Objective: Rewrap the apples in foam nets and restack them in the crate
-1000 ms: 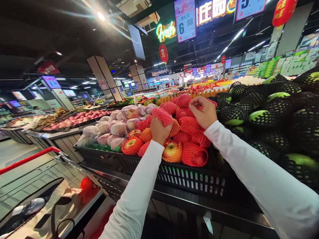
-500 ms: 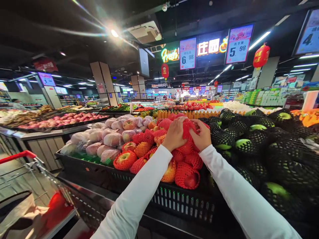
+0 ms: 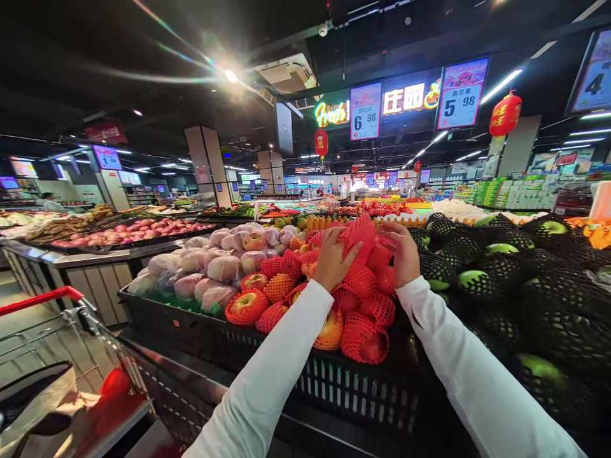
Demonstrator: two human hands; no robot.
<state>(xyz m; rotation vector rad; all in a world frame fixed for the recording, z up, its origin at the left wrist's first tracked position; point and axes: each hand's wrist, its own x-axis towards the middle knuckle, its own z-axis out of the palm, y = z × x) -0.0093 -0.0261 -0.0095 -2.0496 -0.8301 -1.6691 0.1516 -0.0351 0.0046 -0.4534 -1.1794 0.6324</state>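
Note:
My left hand [image 3: 334, 259] is closed around a red foam fruit net [image 3: 359, 236], which sticks up above the pile; I cannot tell whether a fruit is inside it. To its right, my right hand [image 3: 405, 252] is open, with its fingers bent toward the net and a gap between them. Below both hands lie several red-netted apples [image 3: 365, 340], with orange-netted apples [image 3: 279, 287] among them. A black slatted crate [image 3: 353, 385] holds this fruit.
Plastic-wrapped apples [image 3: 224, 268] fill the crate's left part. On the right are green fruits in black nets [image 3: 472, 280]. A shopping cart with a red handle [image 3: 42, 299] stands at lower left. Pink produce [image 3: 138, 230] lies on a stand behind it.
My right hand has come away from the red net and moved right, its fingers opening. The net now stands taller in my left hand. The view has shifted slightly.

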